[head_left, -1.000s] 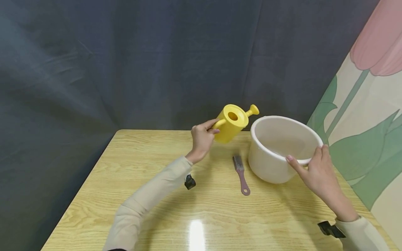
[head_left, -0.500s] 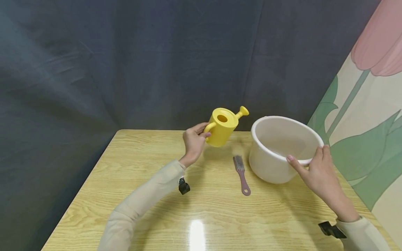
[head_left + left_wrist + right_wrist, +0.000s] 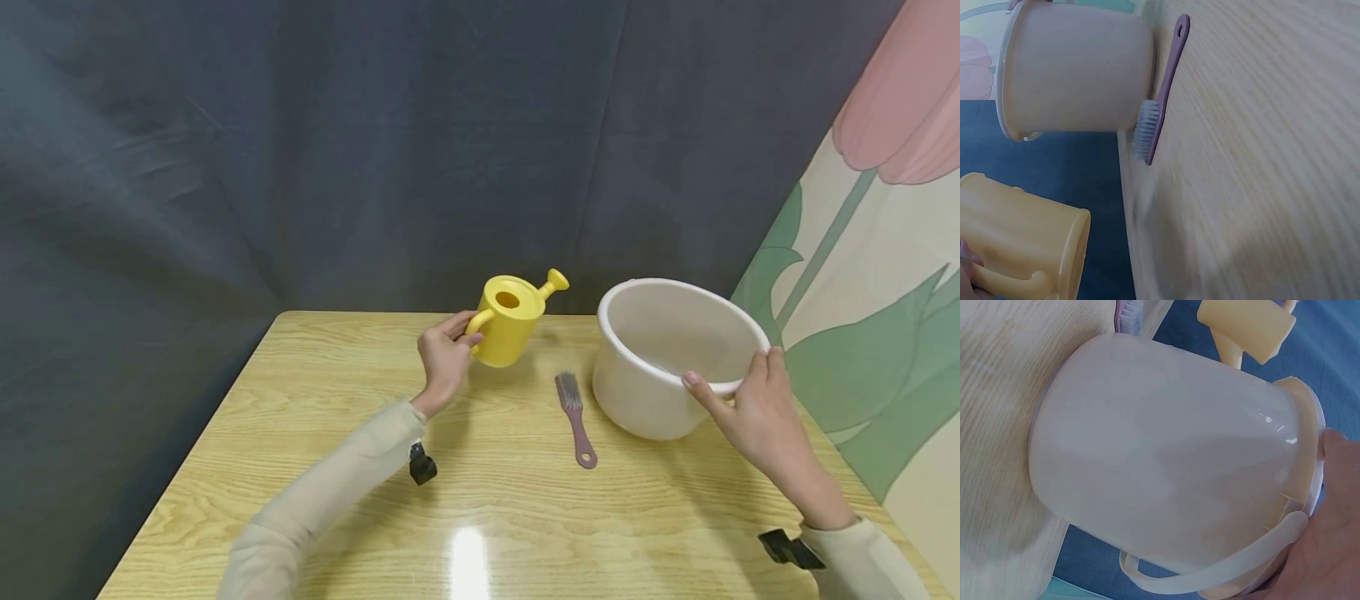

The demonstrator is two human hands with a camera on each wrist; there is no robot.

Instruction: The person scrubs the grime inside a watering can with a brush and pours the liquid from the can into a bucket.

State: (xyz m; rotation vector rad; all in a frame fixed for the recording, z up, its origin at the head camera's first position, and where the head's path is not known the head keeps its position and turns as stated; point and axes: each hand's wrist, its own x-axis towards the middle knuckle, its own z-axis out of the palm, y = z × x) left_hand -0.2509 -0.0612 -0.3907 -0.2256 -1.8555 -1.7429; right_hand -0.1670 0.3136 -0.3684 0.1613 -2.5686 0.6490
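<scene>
By its looped handle, my left hand (image 3: 444, 360) holds a small yellow watering can (image 3: 510, 333) with a short spout pointing right. In the left wrist view the base of the watering can (image 3: 1022, 231) is apart from the tabletop. With thumb and fingers my right hand (image 3: 761, 412) grips the near right rim of a white bucket (image 3: 648, 400), which stands on the table. From the right wrist, the bucket (image 3: 1160, 450) shows its side and its carrying handle (image 3: 1222, 569) hanging down. Between watering can and bucket lies a purple brush (image 3: 577, 425) with grey bristles.
A wood-grain table (image 3: 360, 358) carries everything. Behind it hangs a dark curtain (image 3: 420, 150), and a wall with a painted tulip (image 3: 892, 125) closes off the right side beside the bucket.
My left hand has moved left and lower with the watering can, away from the bucket and toward the tabletop. The right hand, the bucket and the brush have stayed in place.
</scene>
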